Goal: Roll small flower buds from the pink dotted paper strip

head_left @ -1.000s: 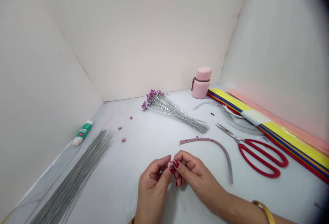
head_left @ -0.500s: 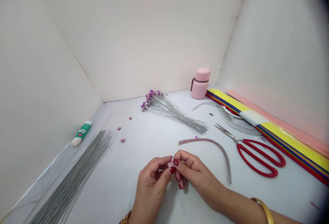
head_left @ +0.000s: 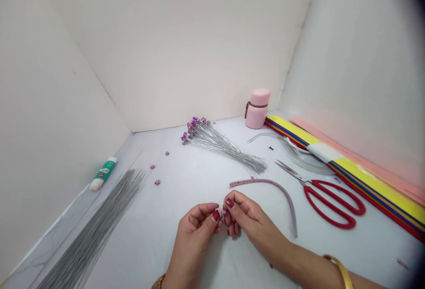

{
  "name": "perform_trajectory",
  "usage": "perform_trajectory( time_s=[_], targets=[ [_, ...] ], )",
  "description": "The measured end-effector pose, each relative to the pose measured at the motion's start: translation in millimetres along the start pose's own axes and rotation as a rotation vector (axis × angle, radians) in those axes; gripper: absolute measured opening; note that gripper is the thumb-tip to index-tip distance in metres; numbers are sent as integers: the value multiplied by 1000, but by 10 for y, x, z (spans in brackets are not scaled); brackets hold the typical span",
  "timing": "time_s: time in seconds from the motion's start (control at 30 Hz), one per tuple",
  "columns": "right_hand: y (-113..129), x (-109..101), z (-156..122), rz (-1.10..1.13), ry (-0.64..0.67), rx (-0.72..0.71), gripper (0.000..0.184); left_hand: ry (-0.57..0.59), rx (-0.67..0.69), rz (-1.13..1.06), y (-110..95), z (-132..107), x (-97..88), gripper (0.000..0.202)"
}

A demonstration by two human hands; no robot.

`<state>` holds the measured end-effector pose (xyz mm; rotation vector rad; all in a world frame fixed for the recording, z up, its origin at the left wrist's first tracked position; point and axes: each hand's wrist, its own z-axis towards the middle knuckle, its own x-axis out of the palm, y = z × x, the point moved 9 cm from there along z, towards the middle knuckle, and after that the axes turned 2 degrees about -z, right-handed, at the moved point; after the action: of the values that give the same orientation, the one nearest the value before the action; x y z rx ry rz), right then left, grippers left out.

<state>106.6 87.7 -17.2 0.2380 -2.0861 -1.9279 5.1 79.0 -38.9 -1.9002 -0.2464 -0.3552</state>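
Head view shows the two hands close together toward the surface's near edge: the left hand (head_left: 198,232) pinches a small pink speckled piece (head_left: 220,212) between thumb and forefinger, while the right hand (head_left: 248,214) curls its fingertips against or just beside it; whether they grip it, I cannot tell. With so little to hold, the piece could slip if the left thumb rolls or loosens, and pressing too hard could crush it if it is as soft as it looks. Dropped, it might be confused with the three pink, lumpy bits lying toward the left edge, the nearest (head_left: 157,182) beside the loose sheaf of straight, dull grey wires (head_left: 96,222). A careless right forearm could catch the curved, flexible-looking strip (head_left: 265,182), dusty pink with red flecks, or nudge the scissors (head_left: 318,196), whose pointed metal blades and smooth red loops lie toward the right edge. Near the far edge, shiny silver stems (head_left: 229,145) fan out to glossy purple heads (head_left: 195,125); brushed, these thin stems could tangle or bend.
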Motion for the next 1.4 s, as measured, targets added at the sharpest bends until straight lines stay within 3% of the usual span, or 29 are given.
perform_trajectory(
  time_s=[0.23,0.33,0.47,0.63,0.7,0.83,0.93,1.13,1.3,1.4],
  targets=[
    [-37,-7,5,3,-2,32,24,71,186,139,-150,-41,80,25],
    [-22,27,2,11,11,28,24,28,234,249,-178,-42,36,16],
    [14,50,-20,-95,4,11,24,12,166,177,-102,-26,23,13],
    [174,18,-56,-483,-61,-177,22,-92,35,9,21,-33,-29,15],
    [165,16,-54,-536,-49,-178,21,-79,40,5,11,-32,-16,15],
    [64,20,-36,-423,18,-67,20,66,143,114,-94,-35,74,24],
    [61,33,-36,-310,36,-37,22,122,205,244,-156,-51,117,18],
    [-19,49,-11,-1,33,78,25,146,80,78,-87,-21,169,15],
    [29,-17,-5,-96,-22,7,27,23,34,33,-35,7,49,18],
    [69,-3,-18,-218,1,-27,27,62,40,51,-40,-2,76,18]
  ],
)
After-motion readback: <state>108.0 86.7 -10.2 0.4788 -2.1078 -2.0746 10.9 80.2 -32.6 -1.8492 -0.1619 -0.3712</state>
